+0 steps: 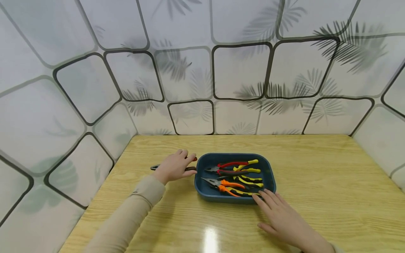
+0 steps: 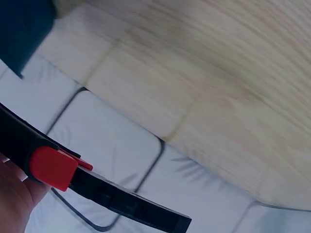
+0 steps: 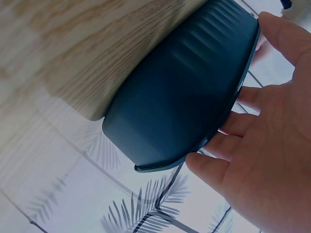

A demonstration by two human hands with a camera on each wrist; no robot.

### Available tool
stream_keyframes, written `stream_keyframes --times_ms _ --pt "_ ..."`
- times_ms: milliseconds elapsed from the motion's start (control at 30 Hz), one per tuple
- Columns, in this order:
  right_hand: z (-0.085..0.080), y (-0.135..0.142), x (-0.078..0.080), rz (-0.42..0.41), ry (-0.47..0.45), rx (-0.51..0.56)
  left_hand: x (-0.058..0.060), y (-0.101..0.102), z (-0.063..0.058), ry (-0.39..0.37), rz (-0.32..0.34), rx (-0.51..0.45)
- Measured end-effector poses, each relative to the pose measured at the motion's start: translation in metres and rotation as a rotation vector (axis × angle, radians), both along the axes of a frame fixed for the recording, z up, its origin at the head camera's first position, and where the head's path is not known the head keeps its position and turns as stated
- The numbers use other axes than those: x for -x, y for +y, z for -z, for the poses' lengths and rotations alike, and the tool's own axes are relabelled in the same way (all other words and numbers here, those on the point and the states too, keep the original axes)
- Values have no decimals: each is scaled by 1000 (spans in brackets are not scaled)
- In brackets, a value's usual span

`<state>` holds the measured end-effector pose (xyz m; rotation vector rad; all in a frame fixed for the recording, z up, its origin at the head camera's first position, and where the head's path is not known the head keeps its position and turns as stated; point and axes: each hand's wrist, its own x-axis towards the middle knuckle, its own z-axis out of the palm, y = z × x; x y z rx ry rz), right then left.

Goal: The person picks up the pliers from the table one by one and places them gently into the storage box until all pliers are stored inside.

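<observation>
My left hand (image 1: 173, 166) is left of a dark blue tray (image 1: 234, 201), gripping pliers (image 1: 154, 167) whose grey tip points left. Their dark handles emerge on the tray side of the hand. In the left wrist view, the same pliers (image 2: 131, 204) show a red part between black ends. My right hand (image 1: 283, 218) lies at the tray's near right corner with fingers extended. In the right wrist view, the fingers of the right hand (image 3: 262, 145) reach over the tray's rim. Several pliers lie inside the tray, among them an orange-handled pair (image 1: 226, 184) and a red-handled pair (image 1: 232, 164).
The tray stands on a light wooden table (image 1: 322, 175). Behind the table rises a white wall covering (image 1: 240, 70) with dark outlines and leaf prints, which also borders the left and right sides.
</observation>
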<state>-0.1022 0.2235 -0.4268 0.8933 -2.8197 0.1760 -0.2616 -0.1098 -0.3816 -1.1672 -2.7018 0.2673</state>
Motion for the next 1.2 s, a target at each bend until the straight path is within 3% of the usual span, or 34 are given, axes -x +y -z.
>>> stream_keyframes --times_ms 200,433,667,900,1200 --pt "0 0 0 5 -3 -5 -7 25 -6 12 46 48" --pt "1 0 0 6 -2 -10 -16 52 -11 -29 43 101" --pt "1 -1 -1 12 -21 -4 -29 81 -18 2 88 145" --pt "0 0 0 9 4 -4 -36 105 -19 12 144 129" --pt "1 0 0 11 -13 -22 -42 122 -6 162 247 80"
